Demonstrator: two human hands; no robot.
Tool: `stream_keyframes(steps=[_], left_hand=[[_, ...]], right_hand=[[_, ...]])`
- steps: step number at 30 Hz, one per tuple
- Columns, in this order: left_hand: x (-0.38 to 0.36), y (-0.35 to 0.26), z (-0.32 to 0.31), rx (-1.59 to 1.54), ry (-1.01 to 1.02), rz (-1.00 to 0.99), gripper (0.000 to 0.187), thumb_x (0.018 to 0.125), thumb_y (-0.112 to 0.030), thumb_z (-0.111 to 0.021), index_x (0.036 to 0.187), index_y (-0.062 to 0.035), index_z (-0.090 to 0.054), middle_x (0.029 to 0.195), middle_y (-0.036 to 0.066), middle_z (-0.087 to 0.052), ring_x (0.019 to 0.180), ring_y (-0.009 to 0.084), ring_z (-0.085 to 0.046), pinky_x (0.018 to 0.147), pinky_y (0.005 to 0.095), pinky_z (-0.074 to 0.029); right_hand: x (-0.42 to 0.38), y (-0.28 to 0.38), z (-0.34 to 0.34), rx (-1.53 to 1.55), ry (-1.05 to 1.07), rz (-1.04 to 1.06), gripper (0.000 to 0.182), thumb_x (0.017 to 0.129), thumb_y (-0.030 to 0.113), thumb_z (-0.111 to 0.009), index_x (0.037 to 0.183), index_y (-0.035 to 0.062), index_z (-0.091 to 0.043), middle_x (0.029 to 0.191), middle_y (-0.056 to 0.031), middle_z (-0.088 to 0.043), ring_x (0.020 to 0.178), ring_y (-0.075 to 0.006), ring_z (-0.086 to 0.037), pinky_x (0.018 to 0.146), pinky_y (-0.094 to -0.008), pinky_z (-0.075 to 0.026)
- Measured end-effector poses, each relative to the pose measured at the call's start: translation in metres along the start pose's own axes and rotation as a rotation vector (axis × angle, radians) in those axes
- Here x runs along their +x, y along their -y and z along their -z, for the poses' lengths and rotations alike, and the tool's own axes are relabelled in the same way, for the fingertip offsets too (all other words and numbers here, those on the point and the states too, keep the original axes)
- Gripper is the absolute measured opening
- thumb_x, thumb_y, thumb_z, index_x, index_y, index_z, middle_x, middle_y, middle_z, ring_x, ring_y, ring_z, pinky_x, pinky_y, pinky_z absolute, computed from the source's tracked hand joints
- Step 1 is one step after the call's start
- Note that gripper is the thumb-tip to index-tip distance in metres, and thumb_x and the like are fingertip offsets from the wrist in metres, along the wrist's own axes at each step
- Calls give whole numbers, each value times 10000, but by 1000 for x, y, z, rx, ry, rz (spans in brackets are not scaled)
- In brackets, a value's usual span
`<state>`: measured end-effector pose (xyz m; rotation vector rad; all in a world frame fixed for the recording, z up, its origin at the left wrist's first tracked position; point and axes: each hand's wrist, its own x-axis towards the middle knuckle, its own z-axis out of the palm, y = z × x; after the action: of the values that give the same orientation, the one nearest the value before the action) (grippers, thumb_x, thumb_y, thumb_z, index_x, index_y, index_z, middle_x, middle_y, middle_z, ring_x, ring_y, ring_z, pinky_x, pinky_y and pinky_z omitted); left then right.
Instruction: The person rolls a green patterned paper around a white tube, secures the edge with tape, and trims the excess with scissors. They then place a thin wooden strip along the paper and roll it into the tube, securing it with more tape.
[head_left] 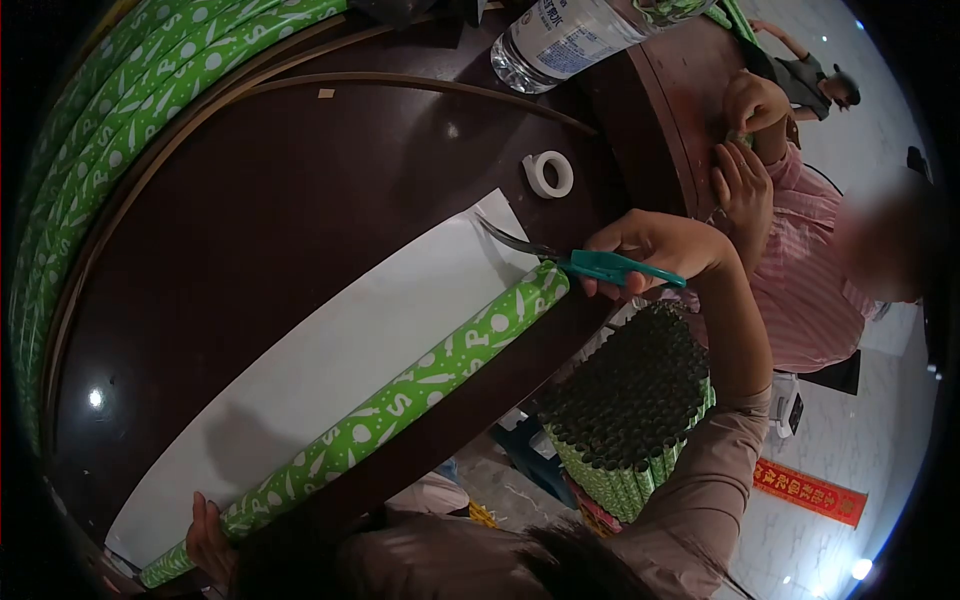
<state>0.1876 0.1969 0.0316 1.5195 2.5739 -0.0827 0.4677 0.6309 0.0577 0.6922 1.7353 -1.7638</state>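
Note:
A long roll of green patterned paper (400, 400) lies diagonally across the dark table, its white underside (290, 375) spread out flat beside it. Fingers of my left hand (208, 540) curl over the roll's lower left end. My right hand (650, 250) is closed around the teal-handled scissors (600, 266) at the roll's upper right end. The scissors' blades are over the white sheet near its corner. A roll of white tape (548, 175) stands on the table just above that corner.
Green patterned sheets (90, 160) are piled at the left. A plastic bottle (565, 45) is at the top. A co-worker in a pink striped shirt (800, 260) works at the right, both hands together. Bundled green tubes (630, 400) stand below the table edge; another person is farther back.

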Motion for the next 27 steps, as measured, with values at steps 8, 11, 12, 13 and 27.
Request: stream_keyframes(steps=[8,11,12,13,27], left_hand=[[-3,66,-56,175,-463,-460,464,1028,-404,-417,1211,-13,-585,995,135,-713,782,150,-700,634,209,-469],[-10,74,-69,202,-516,-466,479,1025,-429,-412,1219,-28,-588,975,112,-716,797,148,-705,636,206,-465],[-15,80,-74,224,-517,-466,486,1021,-438,-419,1229,-31,-585,966,102,-717,806,147,-707,638,209,-463],[-14,80,-71,224,-517,-465,486,1021,-438,-419,1229,-31,-585,966,102,-717,806,147,-707,638,209,-463],[-31,103,-71,-94,-125,-418,520,1014,-365,-341,1254,55,-530,1233,244,-604,935,288,-642,735,344,-485]], right_hand=[[2,-2,-4,3,-63,-63,574,838,580,-670,964,20,-658,660,37,-541,567,-48,-488,494,-216,-377],[4,-7,-5,6,-78,-54,569,835,576,-677,969,23,-659,646,46,-529,556,-43,-471,485,-214,-365],[5,-8,-6,12,-88,-42,567,833,574,-680,971,24,-660,639,49,-525,551,-41,-465,480,-214,-360],[5,-8,-7,12,-87,-42,567,833,574,-680,971,24,-660,639,49,-525,551,-41,-465,480,-214,-360],[6,-14,-17,72,-215,18,571,851,581,-650,927,15,-662,626,39,-524,541,-47,-477,485,-212,-371]])
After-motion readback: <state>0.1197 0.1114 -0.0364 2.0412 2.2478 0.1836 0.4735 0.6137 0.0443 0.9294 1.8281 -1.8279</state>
